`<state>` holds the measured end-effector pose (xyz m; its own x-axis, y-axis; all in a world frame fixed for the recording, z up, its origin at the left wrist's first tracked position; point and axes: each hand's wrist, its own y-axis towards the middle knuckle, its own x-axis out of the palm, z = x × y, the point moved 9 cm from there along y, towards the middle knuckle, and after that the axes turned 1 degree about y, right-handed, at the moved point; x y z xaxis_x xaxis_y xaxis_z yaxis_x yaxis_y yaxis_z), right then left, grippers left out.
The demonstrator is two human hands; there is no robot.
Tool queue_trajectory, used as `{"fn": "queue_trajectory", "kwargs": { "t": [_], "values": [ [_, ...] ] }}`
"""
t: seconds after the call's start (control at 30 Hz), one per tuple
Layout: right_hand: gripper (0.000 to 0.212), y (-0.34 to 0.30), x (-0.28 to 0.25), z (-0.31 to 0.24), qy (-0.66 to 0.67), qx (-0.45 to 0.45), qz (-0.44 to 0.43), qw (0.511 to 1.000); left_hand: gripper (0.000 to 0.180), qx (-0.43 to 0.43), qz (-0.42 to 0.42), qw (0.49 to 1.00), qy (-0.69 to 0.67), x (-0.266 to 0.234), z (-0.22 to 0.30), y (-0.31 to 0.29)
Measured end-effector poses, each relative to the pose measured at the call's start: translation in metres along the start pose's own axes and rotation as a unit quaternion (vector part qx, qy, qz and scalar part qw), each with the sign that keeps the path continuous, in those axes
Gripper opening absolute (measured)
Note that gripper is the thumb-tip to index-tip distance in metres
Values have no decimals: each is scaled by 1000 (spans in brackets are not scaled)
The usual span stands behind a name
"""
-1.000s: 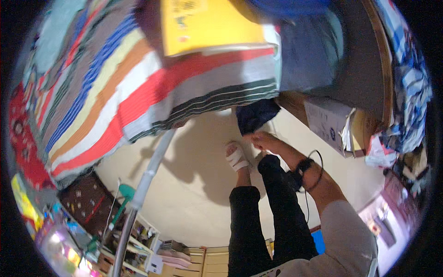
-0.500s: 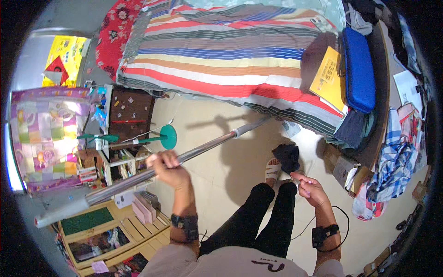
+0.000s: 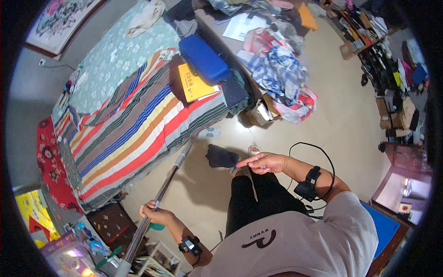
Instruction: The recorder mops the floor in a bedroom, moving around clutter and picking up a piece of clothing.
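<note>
My left hand [image 3: 156, 213] is wrapped round a long silvery metal pole [image 3: 166, 183] with pale plastic sleeves. The pole slants from near the bed's edge down to the lower left, where it runs out of the picture. In front of my legs, my right hand [image 3: 265, 163] has its index finger stretched toward a dark cloth [image 3: 221, 157]. The fingertips meet the cloth's edge and seem to pinch it. Whether the cloth also touches the floor I cannot tell. Close by are my feet in white sandals [image 3: 254, 149], partly hidden by my legs.
A bed with a striped blanket [image 3: 124, 138] fills the left. On its near end lie a yellow book [image 3: 196, 85] and a blue case [image 3: 203, 57]. Crumpled clothes [image 3: 277, 74] hang past a bench's edge. A black cable [image 3: 318, 147] loops beside my right arm. Shelves stand lower left.
My view has swung to the right, bringing the far-right shelves into sight. The pole stays in my left hand and now slopes more steeply. My right hand and the dark cloth have shifted left together.
</note>
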<state>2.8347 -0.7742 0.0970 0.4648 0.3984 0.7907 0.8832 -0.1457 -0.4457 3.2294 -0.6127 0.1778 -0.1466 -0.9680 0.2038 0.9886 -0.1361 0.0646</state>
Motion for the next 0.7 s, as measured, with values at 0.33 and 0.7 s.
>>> {"fn": "queue_trajectory", "kwargs": {
  "t": [0.33, 0.7],
  "values": [
    [48, -66, 4, -33, 20, -174, 142, 974, 11, 19, -125, 990, 62, 67, 18, -8],
    [55, -121, -37, -130, -407, -426, 445, 675, 12, 16, -177, 976, 126, 81, 18, -33]
  ]
}}
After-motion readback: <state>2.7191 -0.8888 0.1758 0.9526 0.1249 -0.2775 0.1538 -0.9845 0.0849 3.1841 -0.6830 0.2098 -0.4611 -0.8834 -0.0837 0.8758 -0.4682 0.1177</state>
